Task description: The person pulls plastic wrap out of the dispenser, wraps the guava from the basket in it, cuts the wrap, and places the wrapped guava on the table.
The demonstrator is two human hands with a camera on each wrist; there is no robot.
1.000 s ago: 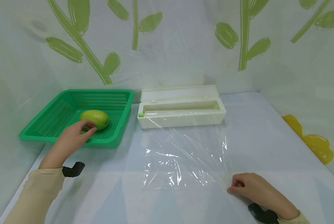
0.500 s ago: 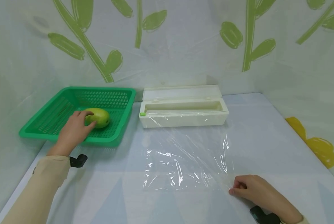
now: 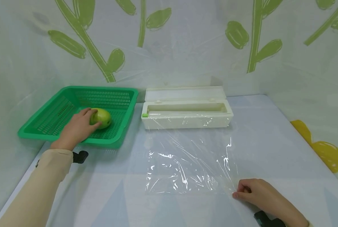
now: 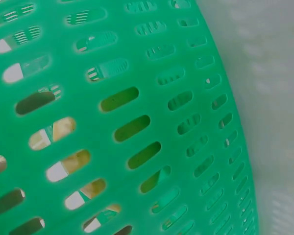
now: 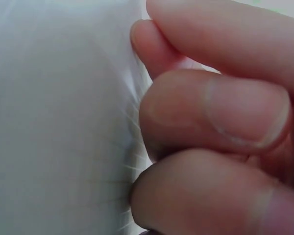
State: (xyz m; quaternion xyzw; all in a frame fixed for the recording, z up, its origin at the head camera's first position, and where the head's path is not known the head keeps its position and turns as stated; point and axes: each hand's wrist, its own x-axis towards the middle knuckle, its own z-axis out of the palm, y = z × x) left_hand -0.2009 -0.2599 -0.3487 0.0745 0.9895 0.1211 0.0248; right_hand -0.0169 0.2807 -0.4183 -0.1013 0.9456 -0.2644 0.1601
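A yellow-green mango [image 3: 104, 118] lies in the green slotted basket [image 3: 123, 132] at the left of the head view. My left hand [image 3: 78, 126] reaches over the basket's front rim and grips the mango's left side, fingers behind and thumb in front. Through the slots of the basket wall [image 4: 157, 115], the left wrist view shows bits of the mango [image 4: 144, 155]. Clear plastic wrap [image 3: 183, 167] spreads over the table from a white dispenser box [image 3: 189, 122]. At its near right corner my right hand [image 3: 258, 192] pinches the film; curled fingers [image 5: 186, 112] fill the right wrist view.
The dispenser's lid [image 3: 186, 93] stands raised at the back, and a small green slider [image 3: 145, 115] sits at the box's left end. White sheeting [image 3: 186, 47] with painted green leaves rises behind the table [image 3: 259, 142]. A yellow flower shape [image 3: 326, 154] shows beyond the right edge.
My left hand has moved forward and deeper into the basket, from the mango's near side to a hold around its left end. The right hand stays at the film's corner.
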